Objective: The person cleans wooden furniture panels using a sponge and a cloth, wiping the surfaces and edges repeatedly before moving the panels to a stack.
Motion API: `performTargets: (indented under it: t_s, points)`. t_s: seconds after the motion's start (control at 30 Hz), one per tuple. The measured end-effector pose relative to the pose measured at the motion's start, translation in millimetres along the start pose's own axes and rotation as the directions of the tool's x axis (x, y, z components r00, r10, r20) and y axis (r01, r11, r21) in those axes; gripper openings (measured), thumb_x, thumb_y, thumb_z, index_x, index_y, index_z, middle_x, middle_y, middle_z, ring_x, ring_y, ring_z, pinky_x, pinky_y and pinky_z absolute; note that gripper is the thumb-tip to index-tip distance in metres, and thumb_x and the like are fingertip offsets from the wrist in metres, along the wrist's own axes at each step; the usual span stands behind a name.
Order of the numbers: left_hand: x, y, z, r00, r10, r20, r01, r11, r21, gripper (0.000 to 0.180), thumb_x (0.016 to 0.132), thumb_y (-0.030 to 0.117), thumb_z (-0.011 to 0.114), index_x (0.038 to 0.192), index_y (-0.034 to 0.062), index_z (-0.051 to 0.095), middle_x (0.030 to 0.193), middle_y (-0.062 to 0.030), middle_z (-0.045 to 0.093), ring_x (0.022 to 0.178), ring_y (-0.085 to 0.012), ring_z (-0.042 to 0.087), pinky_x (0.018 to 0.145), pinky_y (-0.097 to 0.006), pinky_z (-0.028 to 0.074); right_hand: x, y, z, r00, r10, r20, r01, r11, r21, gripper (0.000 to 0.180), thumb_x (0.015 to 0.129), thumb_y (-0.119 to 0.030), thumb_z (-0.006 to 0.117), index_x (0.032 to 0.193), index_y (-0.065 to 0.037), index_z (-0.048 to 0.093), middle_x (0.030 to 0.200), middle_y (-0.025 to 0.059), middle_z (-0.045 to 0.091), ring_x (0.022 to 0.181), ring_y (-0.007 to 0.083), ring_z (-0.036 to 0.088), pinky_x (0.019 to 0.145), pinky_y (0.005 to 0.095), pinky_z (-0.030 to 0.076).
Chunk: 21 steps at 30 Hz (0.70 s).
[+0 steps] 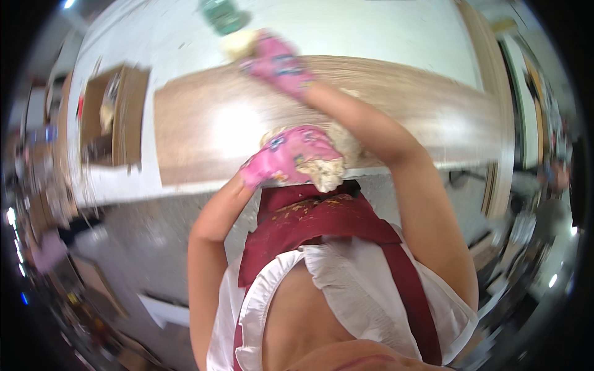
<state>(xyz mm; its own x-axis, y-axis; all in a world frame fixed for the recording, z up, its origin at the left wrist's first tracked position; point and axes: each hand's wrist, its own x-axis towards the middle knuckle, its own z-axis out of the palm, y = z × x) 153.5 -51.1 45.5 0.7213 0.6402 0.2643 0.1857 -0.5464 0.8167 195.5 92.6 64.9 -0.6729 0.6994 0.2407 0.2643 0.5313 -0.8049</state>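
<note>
Both of my hands wear pink gloves with a flower print. My left hand (pixel 294 151) is closed over a crumpled beige rag (pixel 325 174) at the near edge of a wood-grain board (pixel 421 117). Part of the rag hangs past that edge, by my dark red apron (pixel 315 216). Stretched across the board, my right hand (pixel 278 65) grips a pale yellow wad (pixel 239 44) at the far edge. Motion blurs it, so I cannot tell sponge from cloth. Just beyond stands a clear greenish container (pixel 221 15).
The board lies on a white worktable (pixel 371 31). An open cardboard box (pixel 133 117) with small items inside sits on the left. Long wooden strips (pixel 489 68) run along the table's right side. Boards and clutter line the floor on both sides.
</note>
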Motion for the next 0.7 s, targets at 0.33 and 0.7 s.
performTargets:
  t_s: [0.33,0.7]
  points:
    - [-8,0,4,0.968,-0.247,0.051,0.243,0.861,-0.446,0.063,0.055,0.012,0.070,0.117,0.0064,0.057,0.122,-0.0049,0.056,0.120,-0.0235,0.045,0.108,-0.039,0.026,-56,22,-83,0.916,0.399,-0.036,-0.392,0.877,-0.277,0.030,0.084,-0.026,0.056,0.101,-0.002,0.059,0.093,0.0142,0.059,0.084,0.0220,0.059,0.075,0.0287,0.054]
    - [64,-18,4,0.929,0.058,0.365,-0.097,0.991,0.089,0.076,0.058,0.019,0.074,0.127,0.0040,0.045,0.125,-0.0106,0.052,0.116,-0.0264,0.048,0.103,-0.038,0.033,-187,141,-291,0.675,0.300,-0.674,-0.685,0.594,-0.422,0.048,0.081,-0.044,0.060,0.099,0.000,0.049,0.080,0.0166,0.063,0.069,0.0244,0.064,0.058,0.0312,0.056]
